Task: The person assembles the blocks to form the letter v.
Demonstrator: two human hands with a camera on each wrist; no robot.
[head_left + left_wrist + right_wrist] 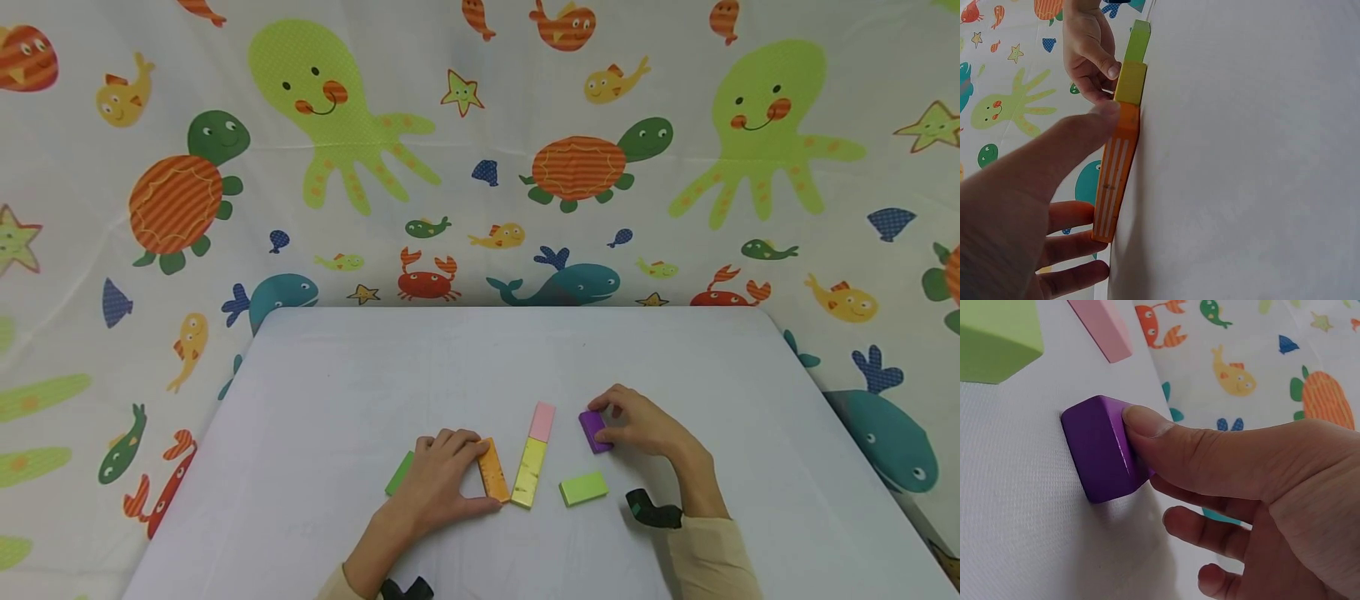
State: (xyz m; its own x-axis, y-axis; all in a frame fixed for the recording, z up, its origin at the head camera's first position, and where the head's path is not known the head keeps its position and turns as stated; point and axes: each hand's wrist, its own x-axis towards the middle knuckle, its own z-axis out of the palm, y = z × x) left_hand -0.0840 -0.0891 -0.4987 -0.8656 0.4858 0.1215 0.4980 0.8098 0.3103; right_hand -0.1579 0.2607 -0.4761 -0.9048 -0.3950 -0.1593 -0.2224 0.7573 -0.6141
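Note:
My left hand point(438, 485) holds an orange block point(493, 471) lengthwise, thumb at its near end and fingertips at its far end. White stripes run along the block's side in the left wrist view. Just right of it lies a long yellow block point(529, 473), with a pink block point(542, 422) end to end beyond it. My right hand point(641, 423) pinches a purple block point(1099, 450) between thumb and fingers, close over the white table. Its ring and little fingers are loosely bent in the right wrist view.
A light green block point(583, 489) lies between the yellow block and my right wrist. Another green block point(400, 473) is partly hidden behind my left hand. The white table point(337, 375) ends at the back against a cloth point(465, 167) printed with sea animals.

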